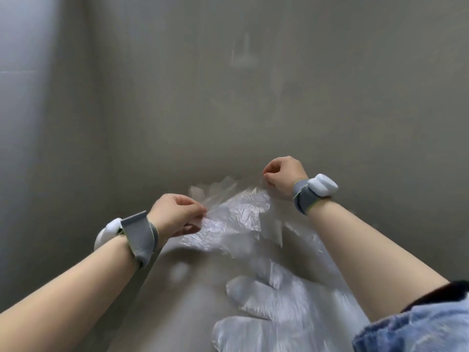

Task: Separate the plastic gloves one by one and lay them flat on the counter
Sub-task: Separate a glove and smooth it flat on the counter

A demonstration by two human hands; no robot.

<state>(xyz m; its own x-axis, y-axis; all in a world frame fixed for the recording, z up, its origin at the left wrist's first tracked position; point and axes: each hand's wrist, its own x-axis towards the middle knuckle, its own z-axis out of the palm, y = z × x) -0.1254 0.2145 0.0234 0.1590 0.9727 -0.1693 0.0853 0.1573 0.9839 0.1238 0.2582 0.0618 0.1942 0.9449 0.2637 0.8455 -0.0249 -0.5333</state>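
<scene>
– Plastic glove [236, 214] first: where is it sitting right now?
– It is hanging just below the centre of the view, stretched between both hands close to the wall [228, 97]. It is hovering over the surface [177, 288], though I cannot tell whether its lower edge is brushing it.
– How are the hands holding it?
– The left hand [175, 214], at the glove's 8 o'clock, is pinching the film's edge, its grip pressed together on the plastic between thumb and fingers. The right hand [283, 175], at the glove's 1 o'clock, is curling its fingers and seems to be pinching the opposite edge. That contact is showing too small for me to be sure.
– So which step is going on?
– I am judging that one glove is being pulled open and spread, ready for laying down. Other gloves [266, 301] are lying at 5 o'clock, overlapping one another. Whether they are laid out or waiting to be separated, I cannot tell.
– And what is the next move calling for?
– Probably lowering both hands evenly while keeping the film taut, aiming for bare surface toward 7 o'clock. The letting go will be needing care, since film this thin is likely to be clinging and crumpling.
</scene>
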